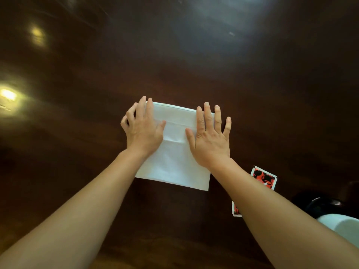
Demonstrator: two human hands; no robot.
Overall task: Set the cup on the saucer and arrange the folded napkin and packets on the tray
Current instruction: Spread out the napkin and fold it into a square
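A white napkin (pixel 175 152) lies flat on the dark wooden table in the middle of the view. My left hand (pixel 142 127) presses palm-down on its left edge, fingers slightly curled at the far corner. My right hand (pixel 210 136) lies flat on its right side with fingers spread. A red, black and white packet (pixel 264 178) rests on the table right of my right forearm. A second such packet (pixel 236 209) shows only a sliver beside that forearm. A white cup (pixel 342 227) sits at the lower right edge, partly hidden by my arm.
The dark glossy table (pixel 174 65) stretches far ahead, with lamp reflections at the left and a pale glare at the top. A dark rounded object (pixel 324 205) sits just behind the white cup at the right edge.
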